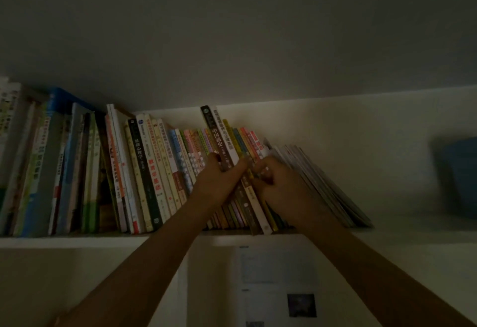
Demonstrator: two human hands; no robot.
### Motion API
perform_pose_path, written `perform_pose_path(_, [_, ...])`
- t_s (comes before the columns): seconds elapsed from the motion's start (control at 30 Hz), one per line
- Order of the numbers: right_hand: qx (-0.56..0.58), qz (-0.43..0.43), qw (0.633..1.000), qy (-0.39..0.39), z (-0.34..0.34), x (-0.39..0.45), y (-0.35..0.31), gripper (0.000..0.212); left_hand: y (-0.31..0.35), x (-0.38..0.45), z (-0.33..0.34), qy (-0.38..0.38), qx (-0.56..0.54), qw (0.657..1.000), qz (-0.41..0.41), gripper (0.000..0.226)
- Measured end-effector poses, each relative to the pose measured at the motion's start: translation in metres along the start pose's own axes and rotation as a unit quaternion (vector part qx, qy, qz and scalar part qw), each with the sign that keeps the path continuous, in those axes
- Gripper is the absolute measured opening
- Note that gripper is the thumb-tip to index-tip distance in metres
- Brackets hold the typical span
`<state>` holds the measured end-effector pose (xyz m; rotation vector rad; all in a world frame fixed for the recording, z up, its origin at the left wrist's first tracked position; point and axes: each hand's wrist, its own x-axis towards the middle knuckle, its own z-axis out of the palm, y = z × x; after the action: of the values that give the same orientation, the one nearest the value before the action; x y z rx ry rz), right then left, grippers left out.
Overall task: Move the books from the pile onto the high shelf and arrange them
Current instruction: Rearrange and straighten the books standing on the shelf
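The room is dim. A white high shelf (77,242) runs across the view just under a pale ceiling (232,29), with a white back wall behind it. A long row of books (144,171) stands on the shelf, spines outward, most leaning a little to the left; the books at the left end are taller. At the right end of the row a batch of thin books (325,187) slumps further over, fanned against the others. Well apart on the far right sits a blurred blue object (459,174), too dark to identify. Below the shelf, papers (277,275) are stuck on a white panel.

Both arms reach up from below. The left hand (219,184) grips a dark-spined book (219,143) and the white-spined book (227,138) beside it, thumb on one side and fingers curled round the spines; these two stand taller than their neighbours, in the middle of the row. The right hand (278,184) is just beside it, its fingers (260,169) curled in against the spines of the colourful books next to the pair; whether they pinch a book is unclear.
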<state>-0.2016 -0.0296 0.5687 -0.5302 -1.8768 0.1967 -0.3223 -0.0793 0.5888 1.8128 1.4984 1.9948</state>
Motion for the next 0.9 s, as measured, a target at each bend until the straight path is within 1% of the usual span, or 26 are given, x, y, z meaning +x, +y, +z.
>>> perform_pose_path(0.07, [-0.021,0.011,1.000,0.018,0.001,0.004,0.004,0.008,0.002,0.000,0.000,0.005,0.024,1.000,0.009,0.026])
perform_pose_path(0.13, [-0.080,0.007,0.996,0.041,0.004,0.005,0.007,0.005,0.006,0.000,-0.001,0.008,0.042,0.999,0.018,0.008])
perform_pose_path(0.2, [-0.133,-0.017,0.989,0.064,0.008,0.006,0.009,0.009,0.009,-0.002,-0.001,0.025,0.051,0.998,0.019,0.019])
perform_pose_path(0.23, [-0.148,-0.023,0.986,0.070,0.008,0.006,0.009,0.012,0.008,-0.002,0.000,0.042,0.055,0.997,0.022,0.020])
perform_pose_path(0.3, [-0.141,-0.025,0.987,0.067,0.005,0.010,0.010,0.011,0.006,-0.004,0.006,0.081,0.063,0.994,0.027,0.011])
perform_pose_path(0.37, [-0.134,-0.022,0.990,0.048,0.002,0.014,0.012,0.009,0.002,-0.009,0.016,0.098,0.049,0.994,0.029,0.034])
perform_pose_path(0.4, [-0.137,-0.021,0.990,0.034,0.000,0.016,0.013,0.009,0.002,-0.010,0.020,0.104,0.034,0.994,0.024,0.043])
perform_pose_path(0.43, [-0.139,-0.019,0.990,0.022,-0.001,0.017,0.014,0.010,0.002,-0.012,0.022,0.112,0.028,0.993,0.023,0.045])
perform_pose_path(0.5, [-0.148,-0.021,0.989,0.014,-0.001,0.017,0.015,0.012,0.007,-0.016,0.024,0.118,0.026,0.992,0.019,0.040])
perform_pose_path(0.6, [-0.155,-0.029,0.987,0.031,0.000,0.014,0.015,0.014,0.015,-0.023,0.022,0.143,0.040,0.988,0.031,0.036])
perform_pose_path(0.7, [-0.173,-0.040,0.983,0.041,0.002,0.013,0.016,0.014,0.027,-0.038,0.012,0.180,0.092,0.977,0.067,0.032])
perform_pose_path(0.9, [-0.200,-0.038,0.978,0.035,-0.001,0.007,0.013,0.011,0.036,-0.070,-0.020,0.247,0.105,0.957,0.111,0.030])
